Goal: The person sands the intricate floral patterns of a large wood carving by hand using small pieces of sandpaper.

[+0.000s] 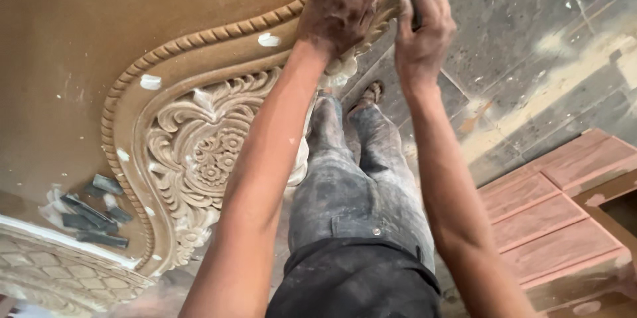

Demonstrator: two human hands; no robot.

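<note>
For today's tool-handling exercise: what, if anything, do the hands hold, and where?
Right hand grips a dark tool around its handle; left hand lies flat on the carved panel.

This is a woodworking shop, the carving kind. A big brown panel (79, 26) with a rope-twist border and a pale carved flower ornament (206, 152) fills the left side. Grey, dust-coated sanding scraps (96, 215) lie on it at the near left. Sawdust streaks the dark tiled floor (531, 46), and a reddish panelled wooden door (557, 218) rests at the near right.
</note>
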